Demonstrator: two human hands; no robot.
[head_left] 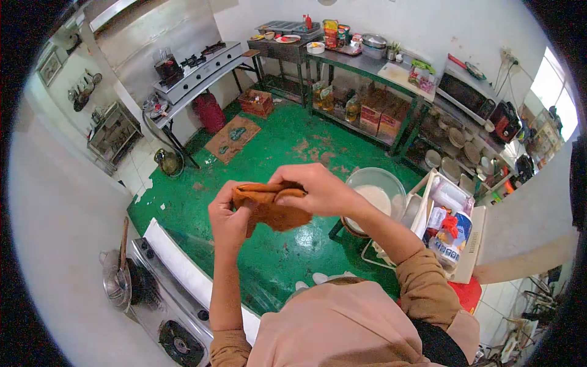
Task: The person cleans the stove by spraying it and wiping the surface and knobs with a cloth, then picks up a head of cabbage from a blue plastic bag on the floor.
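Observation:
An orange-brown cloth (275,214), folded along its top edge, hangs between my two hands over the green floor. My left hand (227,213) grips its left end, the thumb pressed on the near side. At the other end my right hand (315,189) pinches the folded top, with fingers over the far side and the thumb in front. The lower part of the cloth droops loosely below the fingers. Some of the fingertips are hidden behind the fabric.
To the left below stands a gas stove (162,306) with a strainer (116,284). A large clear tub (391,177) and a white crate (428,189) of packages are at right. Farther off are a metal table (367,68), a microwave (465,95) and another stove (202,73).

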